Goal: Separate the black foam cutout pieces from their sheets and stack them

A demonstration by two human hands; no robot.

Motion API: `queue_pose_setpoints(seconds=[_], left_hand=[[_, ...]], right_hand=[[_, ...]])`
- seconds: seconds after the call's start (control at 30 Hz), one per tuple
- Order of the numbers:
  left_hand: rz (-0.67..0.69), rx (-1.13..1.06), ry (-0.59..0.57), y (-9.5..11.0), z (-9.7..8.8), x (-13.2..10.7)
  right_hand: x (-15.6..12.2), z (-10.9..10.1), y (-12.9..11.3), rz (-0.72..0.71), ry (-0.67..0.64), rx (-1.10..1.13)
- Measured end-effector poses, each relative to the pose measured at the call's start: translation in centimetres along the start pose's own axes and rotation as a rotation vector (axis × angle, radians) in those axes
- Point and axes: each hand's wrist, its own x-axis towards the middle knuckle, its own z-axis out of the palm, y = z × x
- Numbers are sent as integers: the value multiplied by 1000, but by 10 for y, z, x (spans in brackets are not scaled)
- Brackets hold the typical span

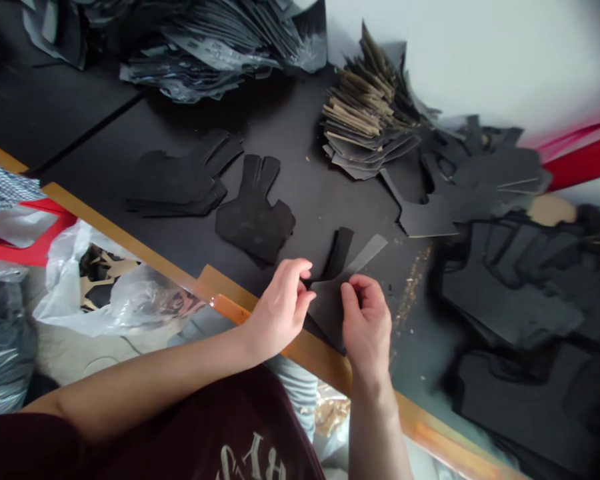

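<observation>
My left hand [280,308] pinches the near edge of a black cut piece [336,280] lying on the black table [300,173] by its wooden front edge. My right hand [366,327] is curled with thumb and fingers pressed on the same piece, just to the right. The piece has two narrow prongs pointing away from me, one black and one greyer. A black fuzzy cut piece [255,217] of similar shape lies a little further left, and a low stack of such pieces [180,180] lies beyond it.
A tall fanned pile of black and tan-backed pieces [367,113] stands at the back. More black pieces [510,293] cover the right side. Glossy dark sheets [220,40] heap at the back left. A clear plastic bag [115,287] with scraps sits below the table edge.
</observation>
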Motion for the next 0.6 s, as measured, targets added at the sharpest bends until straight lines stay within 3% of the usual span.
queue_pose_setpoints(seconds=[0.17,0.43,0.6], left_hand=[[-49,20,-69,7,2,-2],[-147,-139,-8,18,4,-2],[-60,-73,-11,27,3,2]], right_hand=[[1,-3,-3,14,-27,-47],[2,-3,7,-15,-19,98],[3,-3,10,-33,-25,172]])
